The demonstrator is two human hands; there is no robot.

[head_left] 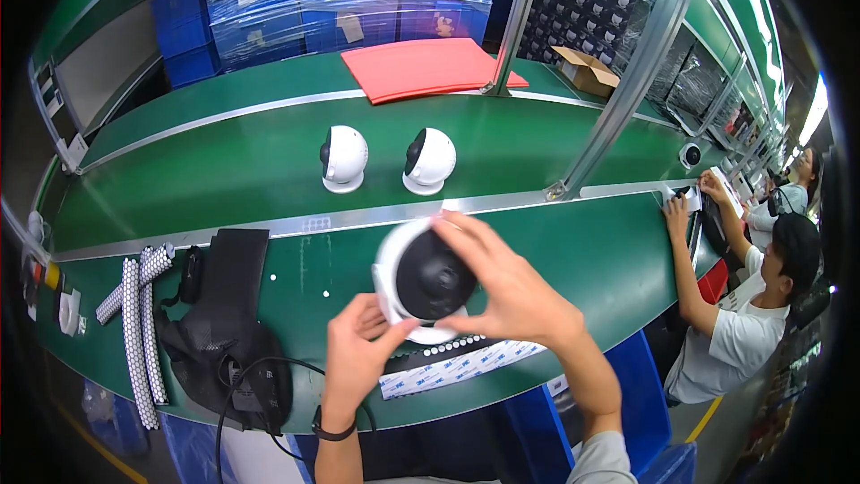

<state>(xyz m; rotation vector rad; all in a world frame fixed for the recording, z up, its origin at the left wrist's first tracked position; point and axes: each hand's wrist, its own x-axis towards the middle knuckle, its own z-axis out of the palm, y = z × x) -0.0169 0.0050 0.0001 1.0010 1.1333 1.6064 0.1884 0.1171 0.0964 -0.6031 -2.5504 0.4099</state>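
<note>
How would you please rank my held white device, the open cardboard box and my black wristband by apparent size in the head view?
1. Held white device, nearest to view
2. Open cardboard box
3. Black wristband

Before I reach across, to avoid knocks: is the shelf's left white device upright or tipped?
Upright: the left white device stands on its round base, body above.
</note>
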